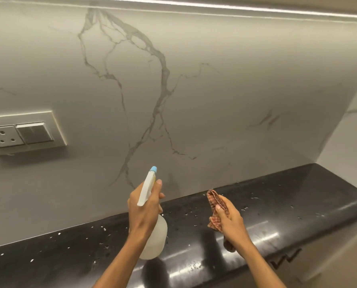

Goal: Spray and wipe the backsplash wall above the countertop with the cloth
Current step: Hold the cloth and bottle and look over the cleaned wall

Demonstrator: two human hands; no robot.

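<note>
Above the black polished stone surface (298,194), the grey-white marble-veined backsplash wall (194,100) fills most of the view, and it shows no clear droplets, streaks or wipe marks. A faint darker patch sits low on the wall just beside the bottle's nozzle; whether that is spray or shadow cannot be told.

The left hand (144,210) grips the neck of a translucent white plastic spray bottle with a pale blue nozzle tip (152,240). Its fingers are curled round the trigger area, and the nozzle is aimed up at the lower middle of the wall. The bottle hangs above the surface without touching it. The right hand (229,221) holds a bunched orange-brown checked cloth (216,199) in curled fingers. It is near the wall but apart from it, above the surface.

By my reading the job is at its start: spraying is in hand or about to begin, and the cloth has not met the wall. Nearly the whole wall looks left to do. That includes the stretch round the white socket and switch plate (25,132) at the left, which calls for care with liquid. White specks lie scattered on the surface.
</note>
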